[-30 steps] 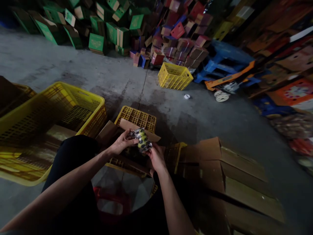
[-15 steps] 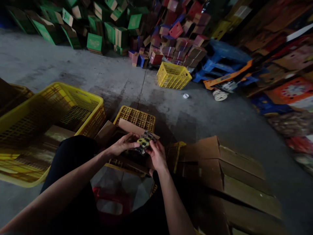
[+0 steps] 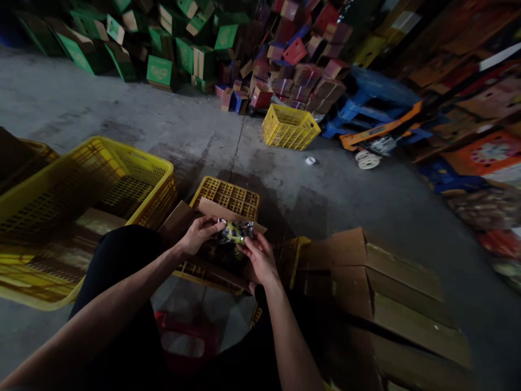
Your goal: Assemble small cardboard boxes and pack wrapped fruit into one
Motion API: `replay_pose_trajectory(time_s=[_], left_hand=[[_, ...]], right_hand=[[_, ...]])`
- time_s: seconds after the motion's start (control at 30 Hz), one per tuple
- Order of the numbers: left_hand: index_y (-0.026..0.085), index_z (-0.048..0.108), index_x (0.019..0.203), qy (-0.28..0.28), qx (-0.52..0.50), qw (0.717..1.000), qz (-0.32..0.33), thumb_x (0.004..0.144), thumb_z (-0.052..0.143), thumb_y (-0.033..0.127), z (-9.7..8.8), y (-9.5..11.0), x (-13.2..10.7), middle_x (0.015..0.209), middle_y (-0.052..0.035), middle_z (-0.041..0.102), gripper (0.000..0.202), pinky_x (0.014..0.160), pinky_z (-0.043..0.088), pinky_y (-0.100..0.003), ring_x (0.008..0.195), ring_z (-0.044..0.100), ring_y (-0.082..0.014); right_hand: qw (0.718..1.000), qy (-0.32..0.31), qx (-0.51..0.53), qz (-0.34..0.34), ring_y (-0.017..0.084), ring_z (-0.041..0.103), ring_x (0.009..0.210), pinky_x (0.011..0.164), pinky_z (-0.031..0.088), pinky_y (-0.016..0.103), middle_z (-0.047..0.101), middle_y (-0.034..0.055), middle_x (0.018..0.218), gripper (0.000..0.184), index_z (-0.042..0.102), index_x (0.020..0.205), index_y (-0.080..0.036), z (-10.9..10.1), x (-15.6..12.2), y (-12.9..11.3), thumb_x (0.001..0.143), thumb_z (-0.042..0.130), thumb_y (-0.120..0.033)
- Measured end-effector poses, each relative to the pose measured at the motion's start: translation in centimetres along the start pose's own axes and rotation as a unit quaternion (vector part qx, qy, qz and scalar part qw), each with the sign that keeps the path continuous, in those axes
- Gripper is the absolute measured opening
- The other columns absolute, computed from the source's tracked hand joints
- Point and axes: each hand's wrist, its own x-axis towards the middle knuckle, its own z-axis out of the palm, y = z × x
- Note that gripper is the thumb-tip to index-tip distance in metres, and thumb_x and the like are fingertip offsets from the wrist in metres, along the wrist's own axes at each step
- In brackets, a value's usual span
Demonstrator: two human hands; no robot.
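Between my two hands is a small clear plastic packet (image 3: 235,232) with yellow-green and dark patches showing through it. My left hand (image 3: 200,232) pinches its left end, thumb and fingers closed on the plastic. At the other end, the fingers of my right hand (image 3: 260,253) grip the lower right corner. The packet is held over an open cardboard box (image 3: 217,210) whose flaps stand up. Dark and yellowish contents show dimly inside the box. That box rests on an upturned yellow plastic crate (image 3: 228,194). What exactly the packet contains is too dim to tell.
A large yellow crate (image 3: 138,155) with cardboard in it stands at my left. Flattened cardboard boxes (image 3: 407,304) lie to my right. Ahead are a small yellow crate (image 3: 290,127), blue pallets (image 3: 366,103), an orange pallet jack (image 3: 380,129) and heaped green cartons (image 3: 159,70).
The packet has turned from a tilted pose to lying more level and stretched between the hands. My left hand has shifted slightly left and up along it.
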Motion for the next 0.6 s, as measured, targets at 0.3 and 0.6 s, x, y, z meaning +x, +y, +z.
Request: replay_pose_trajectory(time_s=[0.3, 0.6], left_hand=[[0.017, 0.070, 0.082, 0.002, 0.029, 1.000, -0.007, 0.068, 0.087, 0.051, 0.5, 1.5, -0.7, 0.077, -0.0012, 0.069, 0.040, 0.065, 0.047, -0.026, 0.069, 0.062, -0.0160], [0.020, 0.074, 0.080, -0.009, 0.345, 0.927, 0.147, 0.084, 0.068, 0.039, -2.8, 4.3, -0.4, 0.080, -0.0025, 0.072, 0.020, 0.077, 0.046, -0.029, 0.080, 0.065, -0.0216]], right_hand=[[0.998, 0.046, -0.029, 0.018, 0.020, 0.071, 0.091, 0.076, 0.064, 0.034, 0.075, 0.0027, 0.102, 0.040, 0.075, 0.093, -0.022, -0.5, 0.1, 0.6, 0.070, 0.087, -0.052], [0.993, -0.021, -0.099, 0.063, 0.021, 0.074, 0.095, 0.075, 0.061, 0.030, 0.078, 0.0054, 0.107, 0.044, 0.077, 0.108, -0.025, -0.9, 0.1, 1.1, 0.076, 0.083, -0.054]])
